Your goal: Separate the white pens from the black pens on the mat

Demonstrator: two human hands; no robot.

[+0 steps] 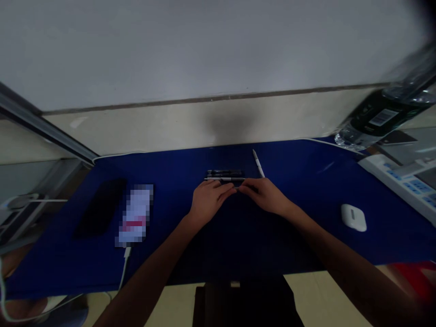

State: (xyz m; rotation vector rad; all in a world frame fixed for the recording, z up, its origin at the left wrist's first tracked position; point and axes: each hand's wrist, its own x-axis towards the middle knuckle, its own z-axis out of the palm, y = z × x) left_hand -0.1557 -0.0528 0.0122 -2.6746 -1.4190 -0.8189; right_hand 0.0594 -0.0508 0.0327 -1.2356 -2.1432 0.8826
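Both my hands meet at the middle of a blue mat (279,254). My left hand (208,198) and my right hand (264,194) have their fingers pinched together on a thin pen (225,180) that lies crosswise between them. Just beyond it lie dark pens (225,173) side by side. A white pen (258,164) lies at an angle a little farther back, to the right of them.
A phone (135,213) with a white cable lies on the mat at left, beside a dark flat object (102,206). A white earbud case (353,217) sits at right. A water bottle (381,116) and a white keyed device (402,179) stand at far right.
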